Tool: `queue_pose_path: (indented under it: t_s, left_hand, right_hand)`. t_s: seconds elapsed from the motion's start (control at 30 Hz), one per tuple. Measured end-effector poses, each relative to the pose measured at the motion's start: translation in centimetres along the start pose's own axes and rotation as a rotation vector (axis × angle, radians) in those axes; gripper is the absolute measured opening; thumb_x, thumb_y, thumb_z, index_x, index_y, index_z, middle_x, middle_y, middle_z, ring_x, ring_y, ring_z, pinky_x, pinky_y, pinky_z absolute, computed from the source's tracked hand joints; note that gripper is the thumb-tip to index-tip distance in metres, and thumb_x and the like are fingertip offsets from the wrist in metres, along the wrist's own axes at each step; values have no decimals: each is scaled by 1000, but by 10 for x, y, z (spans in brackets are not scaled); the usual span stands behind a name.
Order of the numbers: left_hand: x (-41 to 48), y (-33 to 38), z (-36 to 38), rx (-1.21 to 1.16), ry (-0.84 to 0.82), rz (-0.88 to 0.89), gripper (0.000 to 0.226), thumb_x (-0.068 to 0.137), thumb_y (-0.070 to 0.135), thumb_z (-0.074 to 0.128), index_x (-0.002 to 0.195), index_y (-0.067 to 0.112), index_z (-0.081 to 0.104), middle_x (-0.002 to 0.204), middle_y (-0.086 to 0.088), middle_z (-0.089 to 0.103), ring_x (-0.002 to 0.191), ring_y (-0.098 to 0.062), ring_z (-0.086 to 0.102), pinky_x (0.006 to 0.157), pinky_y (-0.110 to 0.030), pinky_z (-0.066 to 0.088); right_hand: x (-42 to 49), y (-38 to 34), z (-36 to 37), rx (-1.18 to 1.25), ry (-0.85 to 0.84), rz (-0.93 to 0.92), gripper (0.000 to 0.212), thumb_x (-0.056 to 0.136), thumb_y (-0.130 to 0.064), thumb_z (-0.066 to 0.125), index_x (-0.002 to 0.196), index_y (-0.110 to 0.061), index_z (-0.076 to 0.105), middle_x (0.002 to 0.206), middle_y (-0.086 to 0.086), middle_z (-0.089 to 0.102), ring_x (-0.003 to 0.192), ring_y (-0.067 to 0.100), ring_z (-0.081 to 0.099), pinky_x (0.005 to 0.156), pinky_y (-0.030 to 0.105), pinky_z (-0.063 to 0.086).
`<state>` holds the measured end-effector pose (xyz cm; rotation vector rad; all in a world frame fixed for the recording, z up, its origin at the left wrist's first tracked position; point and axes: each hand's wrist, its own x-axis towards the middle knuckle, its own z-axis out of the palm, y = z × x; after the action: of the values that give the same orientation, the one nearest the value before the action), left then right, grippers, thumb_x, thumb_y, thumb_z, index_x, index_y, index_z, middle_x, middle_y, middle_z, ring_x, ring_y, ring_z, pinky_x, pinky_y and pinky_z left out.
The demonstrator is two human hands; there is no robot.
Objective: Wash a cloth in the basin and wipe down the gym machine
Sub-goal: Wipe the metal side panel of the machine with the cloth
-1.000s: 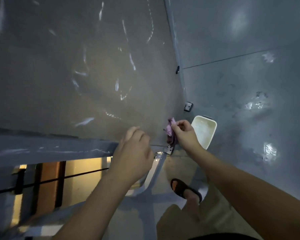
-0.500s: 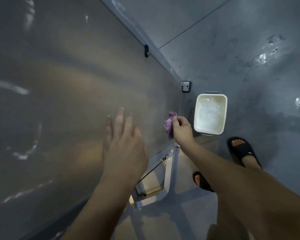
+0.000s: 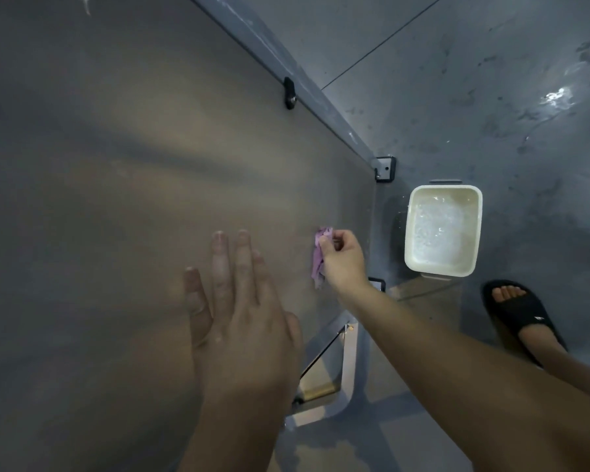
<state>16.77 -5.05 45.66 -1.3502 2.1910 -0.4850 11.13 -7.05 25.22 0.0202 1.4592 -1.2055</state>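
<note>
A grey, wet-looking floor fills the right side of the frame, with bright glints of water at the upper right. A broad, smooth grey-brown panel of the gym machine covers the left and centre, its grey edge running diagonally from the top centre down to a small bracket right of centre.

The left hand lies flat against the panel in the lower centre, fingers straight and slightly spread, pointing up the frame, holding nothing; its forearm rises from the bottom edge. The right arm reaches in from the lower right, and the right hand is at the centre with its fingers curled, pinching a small purple cloth. The cloth hangs bunched on the hand's left side, against the panel near its right edge.

Just right of that hand, on the floor, stands a white rectangular basin holding water. At the lower right a foot in a black slide sandal rests on the floor.
</note>
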Motion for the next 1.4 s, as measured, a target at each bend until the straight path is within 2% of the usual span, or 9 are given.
queue_pose_path:
  t_s: [0.1,0.2,0.37,0.53,0.7,0.87,1.07,1.27,1.4]
  left_hand:
    - [-1,-5,1,-18,42,-6,79,74,25,51,147,-5,47,166,-16,27,157,-33,13,127,-49,-2]
    - [-2,-8,1,-25,91,-32,85,73,18,55,152,-6,38,167,-16,26,157,-32,16,128,-46,3]
    - [-7,-8,-2,-29,107,-9,91,72,10,64,154,-8,31,169,-16,20,158,-30,11,128,-44,3]
    - [-6,-9,1,-7,160,-2,88,73,7,59,154,-9,29,168,-17,22,157,-33,16,127,-48,10]
    - [-9,-7,-1,-15,170,-11,88,71,5,61,153,-10,33,167,-16,23,156,-33,18,127,-47,11]
    - [-5,-7,4,-42,180,-34,86,69,7,59,150,-11,38,165,-18,30,155,-34,23,127,-47,11]
    - [-6,-7,2,-73,139,-50,84,73,12,52,154,-6,35,168,-11,23,157,-28,18,128,-43,7]
    - [-5,-5,11,-65,235,-17,68,72,10,56,139,-5,52,166,-12,28,156,-30,22,127,-45,8]
    - [-5,-4,9,-112,213,-38,68,71,11,57,136,-4,55,166,-11,30,155,-27,24,127,-43,7]
  right_hand:
    - [-34,-35,27,-57,-73,-286,17,107,-17,54,90,-14,53,56,2,54,39,15,49,38,25,37]
    - [-42,-45,33,-190,-151,-693,12,103,-15,58,91,-18,60,75,-8,56,66,7,51,64,25,43]
    - [27,-49,26,-224,168,-182,25,105,-21,51,81,-21,45,67,5,64,71,23,64,66,34,43]
    - [-14,-73,42,-259,-69,-822,14,104,-22,54,96,-12,60,81,10,65,74,27,61,68,36,44]
    - [44,-87,30,-305,138,-315,32,90,-47,44,99,-16,47,82,12,67,72,37,67,65,53,56]
    - [-8,-125,51,-325,-21,-955,19,104,-25,49,103,-9,60,81,8,70,69,23,61,59,34,41]
    - [55,-119,31,-461,70,-292,14,100,-20,50,100,-11,39,94,9,62,92,37,64,68,35,38]
    - [15,-138,56,-287,-41,-906,29,105,-21,50,131,-9,50,120,11,58,102,17,59,87,29,47]
    - [58,-116,32,-470,60,-472,31,102,-17,46,133,-14,50,125,10,61,107,25,62,84,33,46]
